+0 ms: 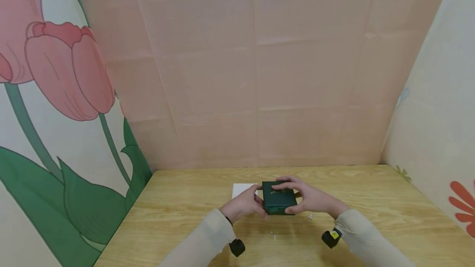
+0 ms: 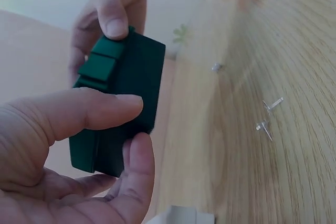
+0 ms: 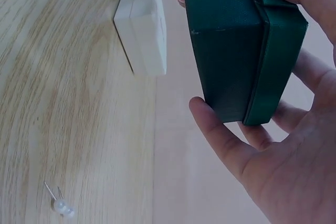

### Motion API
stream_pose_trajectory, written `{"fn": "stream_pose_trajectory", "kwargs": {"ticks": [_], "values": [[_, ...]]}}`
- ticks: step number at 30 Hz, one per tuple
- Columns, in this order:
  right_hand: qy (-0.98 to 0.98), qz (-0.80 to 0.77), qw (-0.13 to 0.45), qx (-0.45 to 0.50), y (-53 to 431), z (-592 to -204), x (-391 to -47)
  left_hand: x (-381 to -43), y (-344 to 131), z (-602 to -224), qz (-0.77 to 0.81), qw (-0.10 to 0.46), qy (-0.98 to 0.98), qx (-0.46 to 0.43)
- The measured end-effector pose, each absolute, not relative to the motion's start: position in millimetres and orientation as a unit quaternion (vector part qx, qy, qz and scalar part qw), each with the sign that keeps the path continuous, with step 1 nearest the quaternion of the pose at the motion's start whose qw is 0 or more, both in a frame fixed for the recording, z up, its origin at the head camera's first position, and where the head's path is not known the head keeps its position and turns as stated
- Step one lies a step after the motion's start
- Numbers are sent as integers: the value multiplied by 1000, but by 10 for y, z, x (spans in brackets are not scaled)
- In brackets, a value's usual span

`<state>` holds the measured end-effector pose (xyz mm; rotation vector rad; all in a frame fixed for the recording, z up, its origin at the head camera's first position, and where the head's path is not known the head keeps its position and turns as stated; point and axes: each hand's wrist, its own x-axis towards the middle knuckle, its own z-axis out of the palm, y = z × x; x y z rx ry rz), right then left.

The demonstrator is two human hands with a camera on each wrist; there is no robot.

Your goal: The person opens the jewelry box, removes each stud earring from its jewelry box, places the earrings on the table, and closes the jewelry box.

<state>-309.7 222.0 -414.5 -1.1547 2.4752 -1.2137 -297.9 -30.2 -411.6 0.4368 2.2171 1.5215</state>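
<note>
Both hands hold a dark green jewelry box (image 1: 280,199) with a lid and a folded strap or bow-like front, raised above the wooden table. My left hand (image 1: 243,205) grips its left side, thumb across the underside (image 2: 134,85) in the left wrist view. On the other side, my right hand (image 1: 315,198) has its thumb at the front edge and fingers over the top and far side. The lid looks closed, so the inside is hidden. Two earrings with pearl-like beads (image 3: 62,207) lie near the right hand. Small silver earrings (image 2: 268,116) lie nearer the table's front.
A white box (image 1: 240,188) stands on the table behind the left hand. The wooden tabletop (image 1: 178,217) runs back to a pink-covered wall (image 1: 256,94). Tulip-printed panels (image 1: 74,69) rise on the left, and a pale wall (image 1: 434,127) on the right.
</note>
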Motion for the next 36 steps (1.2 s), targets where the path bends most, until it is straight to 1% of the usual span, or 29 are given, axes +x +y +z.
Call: {"fn": "stream_pose_trajectory", "kwargs": {"ticks": [13,19,26,36], "values": [[835,-416,61,-356,2318,-4130,-3221,-2992,-195,-3941,552,214,797,120],[835,-419,52,-352,2360,-4170,-3324,-3011,-143,-3873,590,230,767,102],[843,-425,61,-324,2385,-4249,-3407,-3056,-43,-3878,633,239,731,90],[854,-424,81,-289,2367,-4390,-3494,-3098,53,-3924,612,253,745,86]]}}
